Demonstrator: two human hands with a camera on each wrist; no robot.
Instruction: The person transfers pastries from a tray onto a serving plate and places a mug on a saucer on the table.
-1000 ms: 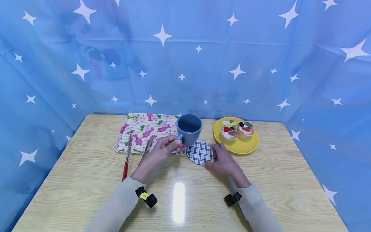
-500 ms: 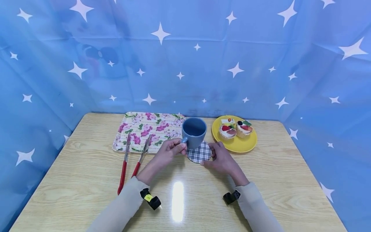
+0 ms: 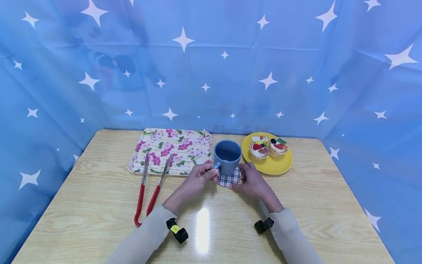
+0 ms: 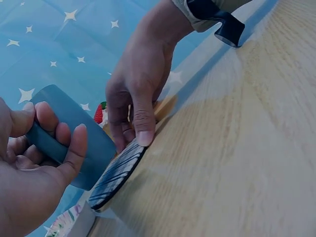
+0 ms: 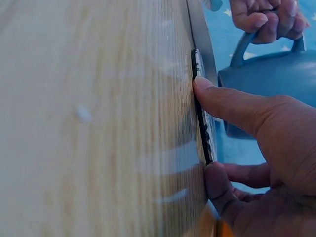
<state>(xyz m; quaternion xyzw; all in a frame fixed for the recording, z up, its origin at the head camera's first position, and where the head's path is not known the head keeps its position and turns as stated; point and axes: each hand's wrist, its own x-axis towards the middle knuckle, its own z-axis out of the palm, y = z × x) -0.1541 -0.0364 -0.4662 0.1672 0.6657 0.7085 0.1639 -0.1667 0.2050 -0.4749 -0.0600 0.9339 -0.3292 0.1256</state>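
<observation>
My left hand (image 3: 197, 181) grips a blue-grey mug (image 3: 228, 159) by its handle, just above a round plaid coaster (image 3: 229, 180). In the right wrist view a gap shows between the mug's base and the coaster (image 5: 202, 118). The coaster lies flat on the table. My right hand (image 3: 254, 184) holds its right edge between thumb and fingers, with the thumb at the near side. Part of the coaster is hidden under the mug. Seen from the left wrist, the mug (image 4: 81, 136) tilts slightly relative to the coaster.
A floral tray (image 3: 174, 146) lies at the back left, with red-handled tongs (image 3: 141, 200) leaning their tips on its near edge. Right of the mug, a yellow plate (image 3: 278, 167) bears several small pastries (image 3: 259, 150). A starry blue cloth (image 3: 211, 66) stands behind the table.
My left hand has carried the mug right and toward me, over the coaster, and lower. More of the tongs shows now. My right hand stays at the coaster's edge.
</observation>
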